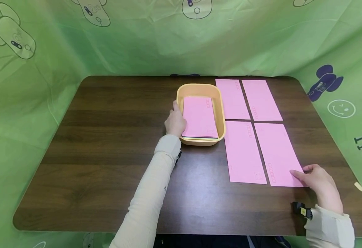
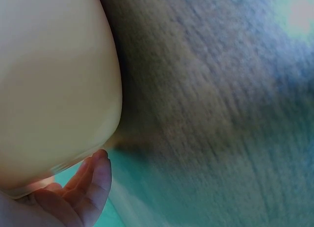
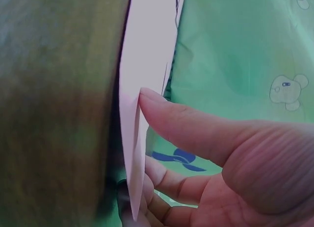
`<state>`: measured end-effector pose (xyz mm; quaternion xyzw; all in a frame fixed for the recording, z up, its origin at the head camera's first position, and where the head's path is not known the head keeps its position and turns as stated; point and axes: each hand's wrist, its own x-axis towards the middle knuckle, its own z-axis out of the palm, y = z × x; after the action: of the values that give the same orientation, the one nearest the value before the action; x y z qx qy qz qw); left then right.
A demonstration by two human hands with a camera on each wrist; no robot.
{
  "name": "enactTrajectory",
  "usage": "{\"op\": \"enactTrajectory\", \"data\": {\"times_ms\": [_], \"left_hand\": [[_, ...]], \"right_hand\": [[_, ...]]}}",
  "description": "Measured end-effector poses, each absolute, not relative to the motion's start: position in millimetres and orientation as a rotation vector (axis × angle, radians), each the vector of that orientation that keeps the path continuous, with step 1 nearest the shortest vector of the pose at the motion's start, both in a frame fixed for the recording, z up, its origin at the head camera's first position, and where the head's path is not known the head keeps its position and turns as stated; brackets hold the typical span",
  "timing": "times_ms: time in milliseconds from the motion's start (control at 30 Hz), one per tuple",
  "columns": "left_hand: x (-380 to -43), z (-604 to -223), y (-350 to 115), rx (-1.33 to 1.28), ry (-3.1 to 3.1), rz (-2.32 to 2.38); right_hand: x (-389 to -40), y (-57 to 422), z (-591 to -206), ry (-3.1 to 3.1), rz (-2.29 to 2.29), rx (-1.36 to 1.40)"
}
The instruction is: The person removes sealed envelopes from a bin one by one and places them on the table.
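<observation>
A shallow yellow plastic basket (image 1: pixel 222 132) stands near the middle of the table, a stack of envelopes inside it with a pink one (image 1: pixel 198 117) on top. My left hand (image 1: pixel 175 122) holds the basket by its left side; in the left wrist view, curled fingers (image 2: pixel 95 185) lie against its outer wall. At the table's right, my right hand (image 1: pixel 320 181) pinches the lower right corner of the front right pink envelope (image 1: pixel 277 151). In the right wrist view, the thumb (image 3: pixel 181 124) presses on its face while the other fingers sit at its edge and underneath.
Three more pink envelopes lie flat: front left (image 1: pixel 244 151), back left (image 1: pixel 233 100) and back right (image 1: pixel 261 100), forming two rows with the pinched one. Dark brown wood forms the table (image 1: pixel 106 151). A green printed curtain (image 1: pixel 156 41) hangs around its back and sides.
</observation>
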<state>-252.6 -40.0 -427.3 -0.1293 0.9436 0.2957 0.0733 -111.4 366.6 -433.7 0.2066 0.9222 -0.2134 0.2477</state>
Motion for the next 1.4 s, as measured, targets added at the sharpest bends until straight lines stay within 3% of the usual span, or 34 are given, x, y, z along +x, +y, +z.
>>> {"op": "enactTrajectory", "data": {"times_ms": [967,1400], "left_hand": [[-252.5,-427.5,-40.0,-0.385,2.810,0.923],[-250.3,-429.4,-42.3,-0.376,2.800,0.964]], "right_hand": [[-110.8,351.3,-423.3,2.656,-0.459,0.460],[-141.0,268.6,-392.3,2.957,-0.523,0.370]]}}
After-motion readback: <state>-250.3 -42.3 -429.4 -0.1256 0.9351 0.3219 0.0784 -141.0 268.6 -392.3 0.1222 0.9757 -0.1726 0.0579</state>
